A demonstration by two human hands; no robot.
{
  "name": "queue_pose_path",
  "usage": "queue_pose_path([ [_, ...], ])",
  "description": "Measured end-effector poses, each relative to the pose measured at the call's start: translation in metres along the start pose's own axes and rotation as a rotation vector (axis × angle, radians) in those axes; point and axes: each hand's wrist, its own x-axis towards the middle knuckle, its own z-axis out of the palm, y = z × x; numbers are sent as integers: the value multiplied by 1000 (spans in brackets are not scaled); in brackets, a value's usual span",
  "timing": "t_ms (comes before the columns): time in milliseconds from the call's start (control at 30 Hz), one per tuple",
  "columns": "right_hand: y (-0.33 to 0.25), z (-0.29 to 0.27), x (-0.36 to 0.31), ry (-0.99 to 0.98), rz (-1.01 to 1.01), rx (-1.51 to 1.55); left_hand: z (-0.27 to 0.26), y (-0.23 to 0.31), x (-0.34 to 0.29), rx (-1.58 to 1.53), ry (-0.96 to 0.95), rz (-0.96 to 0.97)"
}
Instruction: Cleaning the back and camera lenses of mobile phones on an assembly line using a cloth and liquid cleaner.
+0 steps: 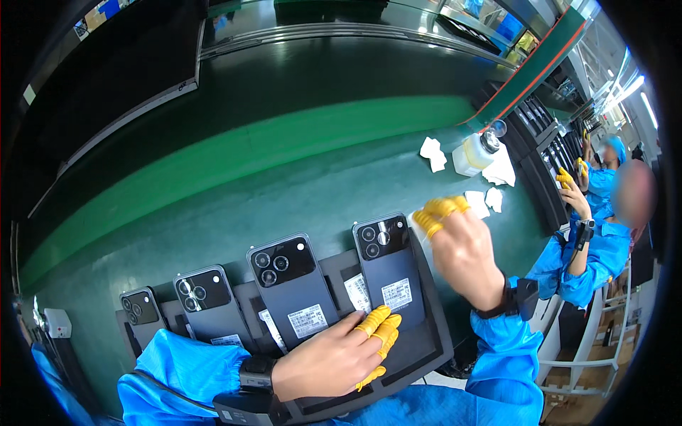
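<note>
Several dark blue phones stand side by side in slots of a black tray point(444, 334), their camera sides facing up. My left hand point(330, 358), in yellow finger cots, has its fingers bent against the lower end of the rightmost phone point(394, 263). Just right of that phone's top corner is my right hand point(458, 245), slightly blurred, its cot-covered fingers closed on a white wipe point(420, 226) that is mostly hidden. Left of my left hand are another phone point(290, 284), a third phone point(213, 305) and, leftmost, a phone point(142, 312) partly behind my sleeve.
A white bottle with a metal top point(472, 154) stands on the green bench point(341, 184) beyond my right hand. Crumpled white wipes point(432, 154) lie around it. Black racks point(529, 142) line the right side, near a co-worker in blue point(604, 252). A dark panel point(128, 64) hangs upper left.
</note>
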Motion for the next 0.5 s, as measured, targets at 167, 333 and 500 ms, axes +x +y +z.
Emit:
queue_pose_path([
  [167, -9, 4, 9, 8, 60, 186, -3, 2, -1, 31, -133, -21],
  [333, -15, 8, 7, -70, 39, 177, -1, -1, -1, 13, -104, -11],
  [500, -29, -13, -8, -141, 41, 331, -4, 1, 1, -6, -60, -18],
])
